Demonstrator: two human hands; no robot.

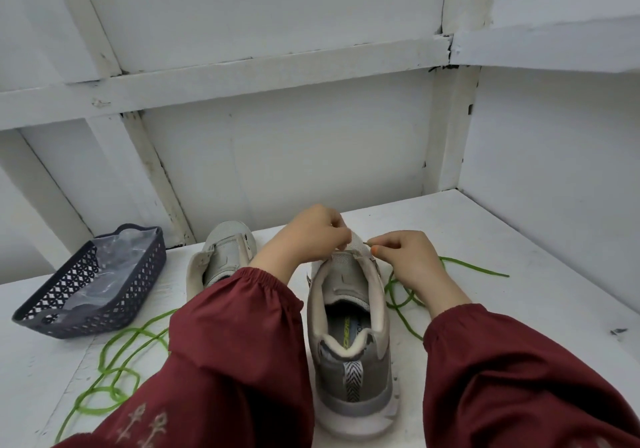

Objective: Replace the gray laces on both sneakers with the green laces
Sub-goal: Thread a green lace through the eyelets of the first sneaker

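A person's left hand (304, 236), reaching from a dark red elastic-cuffed sleeve (235, 343), curls its fingers to pinch the pale mesh tongue (356, 239) of a gray fabric sneaker with a white sole (349, 350). The sneaker stands upright on the white painted tabletop (519, 239), heel toward the camera. The right hand (408, 260) meets it from the other side. Its thumb and fingers are closed narrowly on a thin lace tip (367, 243) at the shoe's upper edge, just beside the tongue. The tip is too small for its colour to be told.

A thin green lace (474, 267) trails from under the right wrist across the tabletop and loops near the shoe's right flank. A second green lace (117, 361) lies in loose coils at the near left, partly under the left sleeve. The matching second gray sneaker (221, 253) sits just left of the left forearm, toe pointing away.

The tabletop ends against white panelled walls at the back and right. A stretch of white surface lies between the right hand and the side wall. At far left, a dark lattice plastic basket (52, 323) rests near the tabletop's edge, holding a crumpled clear plastic bag (117, 260).
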